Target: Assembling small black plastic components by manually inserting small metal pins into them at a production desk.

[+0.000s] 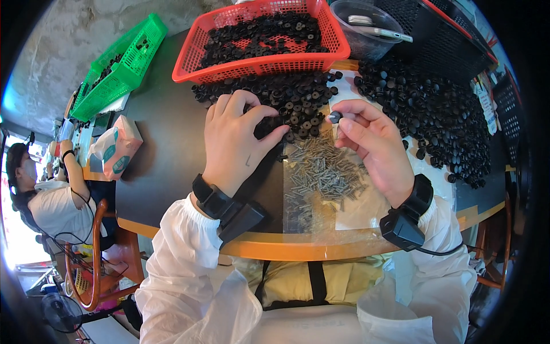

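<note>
My left hand [235, 135] reaches into a pile of small round black plastic pieces [298, 114], many with a centre hole. Its thumb and index finger are apart, and black pieces show in the gap between them. At the pile's right, my right hand [375, 140] pinches a round black cap [335, 117] between thumb and fingertips, above the table. Below and between the hands lies a heap of small metal screws [329, 178] on a clear plastic sheet. A larger heap of smooth black caps [429, 109] spreads to the right of my right hand.
A red basket [260, 69] of black pieces stands at the back, beside a clear tub [366, 43] with a phone across it. Black crates [441, 40] fill the back right. Leftward are a tissue pack [117, 148], a green basket [123, 71] and a seated person [57, 200].
</note>
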Motion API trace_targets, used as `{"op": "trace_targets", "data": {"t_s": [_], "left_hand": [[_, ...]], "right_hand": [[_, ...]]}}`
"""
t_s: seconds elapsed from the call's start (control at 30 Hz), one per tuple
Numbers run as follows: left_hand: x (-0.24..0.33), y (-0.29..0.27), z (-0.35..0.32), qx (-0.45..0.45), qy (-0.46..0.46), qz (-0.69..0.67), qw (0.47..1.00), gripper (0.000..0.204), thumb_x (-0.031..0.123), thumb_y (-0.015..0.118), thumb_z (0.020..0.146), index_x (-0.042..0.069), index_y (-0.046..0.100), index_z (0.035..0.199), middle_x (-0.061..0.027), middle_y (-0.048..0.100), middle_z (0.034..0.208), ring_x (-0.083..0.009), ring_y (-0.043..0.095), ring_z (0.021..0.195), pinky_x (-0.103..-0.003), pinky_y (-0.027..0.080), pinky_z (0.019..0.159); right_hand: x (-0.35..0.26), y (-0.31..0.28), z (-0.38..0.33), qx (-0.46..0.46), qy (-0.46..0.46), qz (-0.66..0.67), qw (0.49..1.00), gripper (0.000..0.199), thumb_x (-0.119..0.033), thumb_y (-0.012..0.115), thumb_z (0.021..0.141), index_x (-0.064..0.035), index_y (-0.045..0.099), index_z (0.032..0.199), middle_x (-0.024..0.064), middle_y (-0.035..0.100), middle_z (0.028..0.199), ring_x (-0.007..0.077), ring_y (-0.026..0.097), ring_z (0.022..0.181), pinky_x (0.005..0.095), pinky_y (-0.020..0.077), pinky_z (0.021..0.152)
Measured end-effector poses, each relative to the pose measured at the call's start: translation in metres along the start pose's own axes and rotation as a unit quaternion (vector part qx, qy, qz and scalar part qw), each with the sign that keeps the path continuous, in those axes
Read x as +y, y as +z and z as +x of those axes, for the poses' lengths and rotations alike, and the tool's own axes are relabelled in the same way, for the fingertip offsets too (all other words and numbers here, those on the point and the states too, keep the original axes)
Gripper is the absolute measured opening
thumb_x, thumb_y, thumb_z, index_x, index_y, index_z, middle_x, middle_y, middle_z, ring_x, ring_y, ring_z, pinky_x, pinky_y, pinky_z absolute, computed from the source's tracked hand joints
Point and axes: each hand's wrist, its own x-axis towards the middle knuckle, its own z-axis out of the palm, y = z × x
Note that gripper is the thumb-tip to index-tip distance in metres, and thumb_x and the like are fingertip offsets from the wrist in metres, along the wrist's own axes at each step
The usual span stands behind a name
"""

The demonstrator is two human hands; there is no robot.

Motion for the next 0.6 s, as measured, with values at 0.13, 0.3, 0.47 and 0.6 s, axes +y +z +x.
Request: {"op": "trace_targets", "data": {"t_s": [0.13,0.3,0.47,0.6], "left_hand": [[-0.001,-0.001,-0.001,-0.033,-0.007,-0.014,0.999,0.026,0.015,0.080,0.069,0.010,0.070,0.092,-0.0036,0.060,0.091,-0.0262,0.057,0.087,-0.037,0.046,0.077],[0.018,-0.009,-0.002,-0.022,-0.063,-0.172,0.983,0.026,0.007,0.077,0.074,0.005,0.067,0.099,-0.0054,0.067,0.099,-0.0222,0.062,0.085,-0.032,0.050,0.078],[0.029,-0.004,-0.006,-0.037,-0.014,-0.298,0.954,0.033,0.002,0.080,0.072,0.003,0.066,0.101,-0.0086,0.066,0.096,-0.0170,0.061,0.078,-0.028,0.051,0.071],[0.032,-0.012,-0.007,-0.042,-0.024,-0.319,0.947,0.036,0.008,0.082,0.069,0.004,0.067,0.102,-0.0083,0.064,0.094,-0.0170,0.060,0.077,-0.028,0.050,0.069]], "right_hand": [[0.000,0.002,-0.001,-0.004,-0.014,0.001,1.000,0.025,-0.008,0.062,0.091,-0.0020,0.060,0.115,0.0002,0.062,0.092,0.0071,0.057,0.084,0.0227,0.0482,0.078],[0.003,0.002,-0.001,-0.022,-0.025,-0.014,0.999,0.021,-0.005,0.065,0.089,-0.0018,0.061,0.110,0.0005,0.062,0.094,0.0079,0.057,0.085,0.0232,0.0481,0.079],[0.004,0.009,-0.005,-0.040,-0.049,-0.081,0.995,0.020,-0.004,0.067,0.088,-0.0021,0.063,0.108,-0.0008,0.062,0.092,0.0059,0.057,0.084,0.0214,0.0490,0.076],[0.001,0.014,-0.008,-0.034,-0.063,-0.157,0.985,0.019,-0.003,0.069,0.086,-0.0018,0.066,0.104,-0.0007,0.063,0.090,0.0052,0.059,0.083,0.0210,0.0508,0.073]]}}
